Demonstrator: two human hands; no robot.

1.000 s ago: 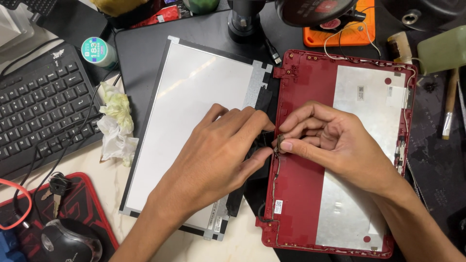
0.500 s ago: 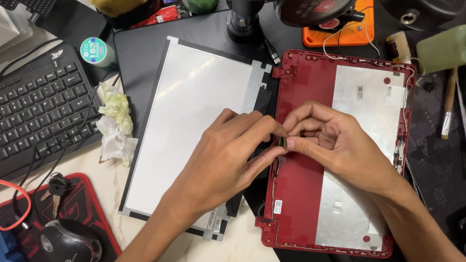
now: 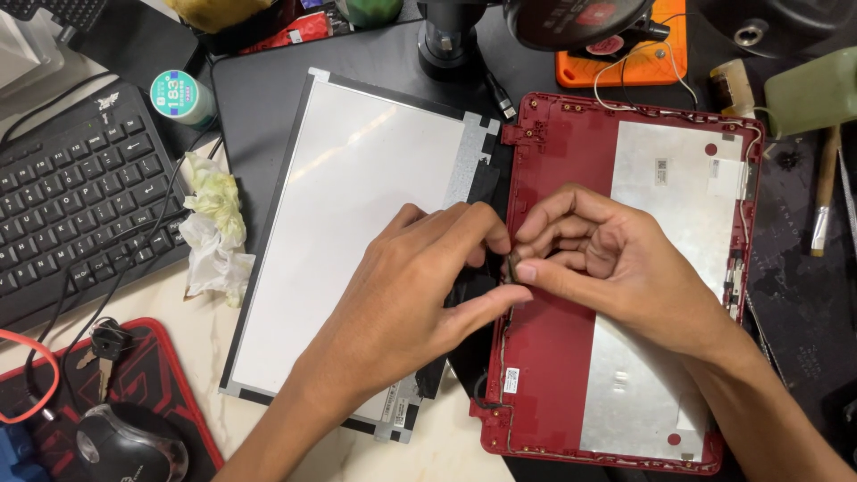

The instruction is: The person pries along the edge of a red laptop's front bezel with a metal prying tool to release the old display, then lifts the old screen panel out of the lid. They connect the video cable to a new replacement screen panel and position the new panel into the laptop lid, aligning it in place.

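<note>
A red laptop lid shell [image 3: 546, 357] lies open-side up with silver foil inside. To its left lies a bare display panel [image 3: 348, 223], back side up. My left hand [image 3: 411, 286] rests over the panel's right edge, thumb and fingers pinched at the seam between panel and shell. My right hand [image 3: 607, 254] lies on the red shell, its fingertips meeting my left at a small dark cable connector [image 3: 511, 263]. Both hands pinch that connector; the part itself is mostly hidden by my fingers.
A black keyboard [image 3: 71, 205] sits at the left, with crumpled tissue [image 3: 214, 232] beside it. A mouse [image 3: 125, 446] and keys [image 3: 103, 344] rest on a red-and-black pad. A tape roll [image 3: 178, 96], an orange mat [image 3: 638, 62], a brush [image 3: 826, 187] and a microscope base [image 3: 446, 40] line the back.
Both hands have shifted slightly up along the seam, fingertips staying pinched together at the connector. Panel and shell have not moved.
</note>
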